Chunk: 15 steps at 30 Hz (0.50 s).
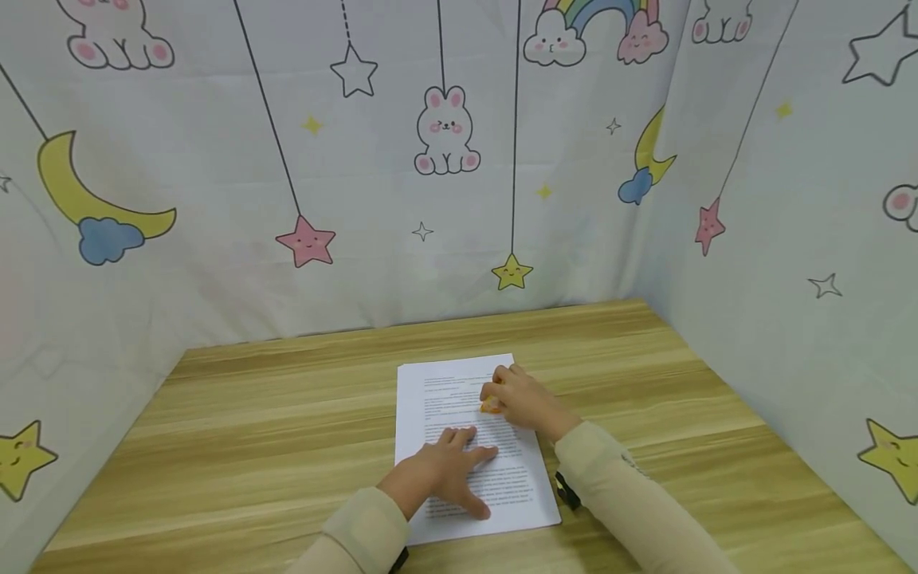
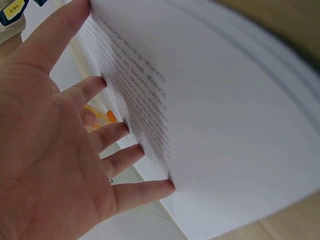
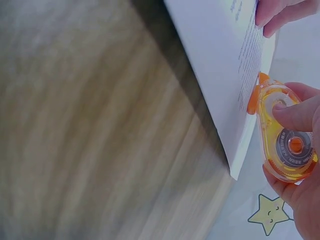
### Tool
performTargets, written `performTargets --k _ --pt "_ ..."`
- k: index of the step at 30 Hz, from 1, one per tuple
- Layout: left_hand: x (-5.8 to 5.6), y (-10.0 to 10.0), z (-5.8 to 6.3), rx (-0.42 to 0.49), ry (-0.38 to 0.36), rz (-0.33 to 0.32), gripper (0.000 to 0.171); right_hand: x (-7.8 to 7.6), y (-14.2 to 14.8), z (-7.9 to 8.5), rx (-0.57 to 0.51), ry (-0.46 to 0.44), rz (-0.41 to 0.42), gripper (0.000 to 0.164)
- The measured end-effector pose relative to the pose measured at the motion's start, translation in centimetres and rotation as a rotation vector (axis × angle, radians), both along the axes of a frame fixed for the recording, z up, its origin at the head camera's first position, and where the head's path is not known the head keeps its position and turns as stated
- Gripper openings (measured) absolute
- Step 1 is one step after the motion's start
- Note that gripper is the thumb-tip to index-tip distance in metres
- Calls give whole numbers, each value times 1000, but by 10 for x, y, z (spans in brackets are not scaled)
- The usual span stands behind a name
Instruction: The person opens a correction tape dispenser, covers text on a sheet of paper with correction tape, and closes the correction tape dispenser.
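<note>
A stack of printed paper (image 1: 476,530) lies on the wooden table, its top sheet covered in lines of text. My left hand (image 1: 448,470) rests on the sheet with fingers spread; in the left wrist view the fingertips (image 2: 167,186) press the page. Farther up the sheet, near its right edge, my right hand (image 1: 527,402) grips a correction tape dispenser (image 3: 287,132). The dispenser has a clear orange and yellow case with a dark round label. Its orange tip (image 3: 253,100) meets the page beside the text, though contact is hard to judge.
The wooden table (image 1: 272,446) spreads out on both sides of the paper. White fabric (image 1: 358,183) printed with rabbits, stars and moons hangs behind it and along the sides. Dark wrist bands (image 1: 567,490) show below the sleeves.
</note>
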<state>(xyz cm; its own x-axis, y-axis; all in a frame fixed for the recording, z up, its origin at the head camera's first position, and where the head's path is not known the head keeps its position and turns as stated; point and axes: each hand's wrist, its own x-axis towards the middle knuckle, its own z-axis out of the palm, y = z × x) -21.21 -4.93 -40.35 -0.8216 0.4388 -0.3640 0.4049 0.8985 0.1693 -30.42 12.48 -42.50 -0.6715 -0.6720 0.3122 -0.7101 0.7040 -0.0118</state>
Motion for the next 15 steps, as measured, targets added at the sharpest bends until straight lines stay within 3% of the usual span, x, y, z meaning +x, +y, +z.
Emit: performTargets --k 15 --pt "1 0 1 3 -3 2 83 -1 0 0 6 -15 -16 19"
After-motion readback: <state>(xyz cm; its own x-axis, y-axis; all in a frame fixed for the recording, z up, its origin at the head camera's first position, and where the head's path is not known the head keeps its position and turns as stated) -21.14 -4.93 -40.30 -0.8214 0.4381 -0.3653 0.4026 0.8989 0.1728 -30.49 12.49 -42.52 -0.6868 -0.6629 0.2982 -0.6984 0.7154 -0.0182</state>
